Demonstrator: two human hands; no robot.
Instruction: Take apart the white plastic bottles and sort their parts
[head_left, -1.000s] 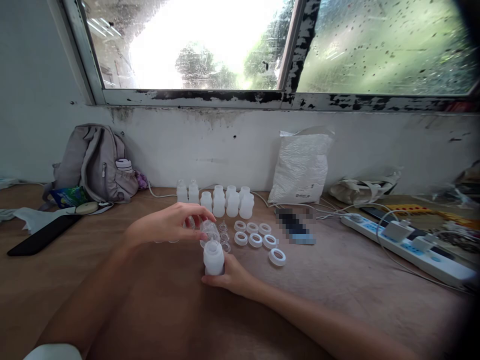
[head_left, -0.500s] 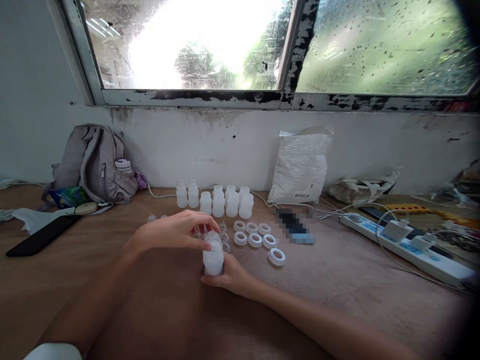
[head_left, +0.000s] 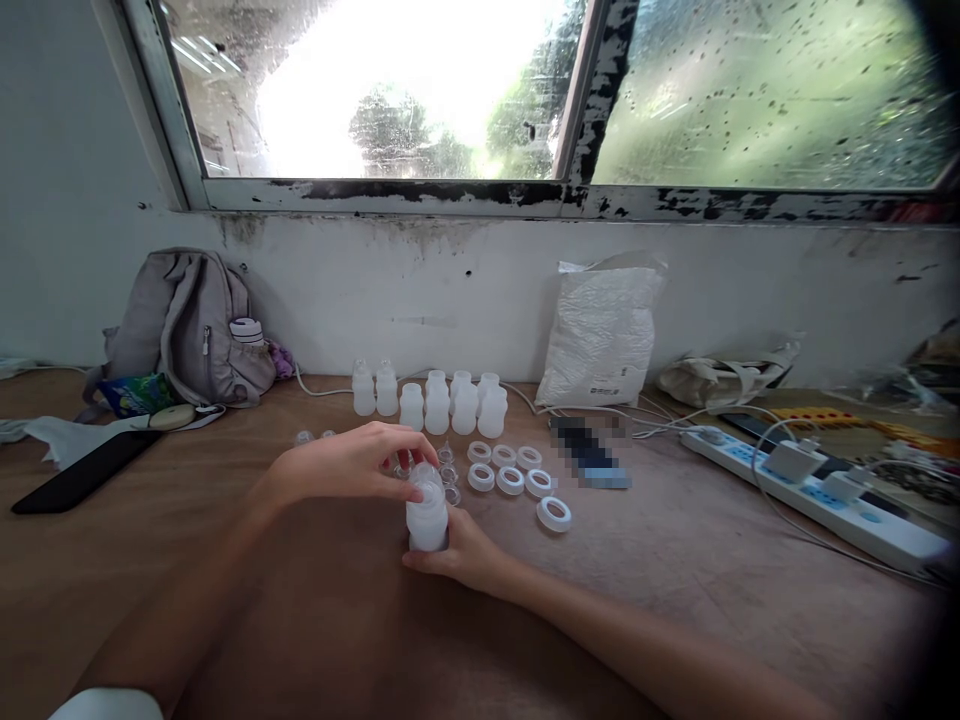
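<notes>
A milky-white baby bottle (head_left: 427,522) stands upright on the brown table in front of me. My right hand (head_left: 465,553) is wrapped around its lower body from the right. At the top, the fingers and thumb of my left hand (head_left: 367,462) close around the bottle's ring and clear cap or teat, which I cannot fully make out. Partly hidden behind my left hand lie several clear teats (head_left: 448,472). To their right are several white screw rings (head_left: 511,481) in loose rows. Several white bottles (head_left: 464,405) stand farther back, two with tops on.
A grey backpack (head_left: 191,325) leans on the wall at left, with a black flat case (head_left: 86,475) before it. At right are a white plastic bag (head_left: 600,335), a blurred-out dark object (head_left: 585,450), and a power strip (head_left: 817,495) with cables.
</notes>
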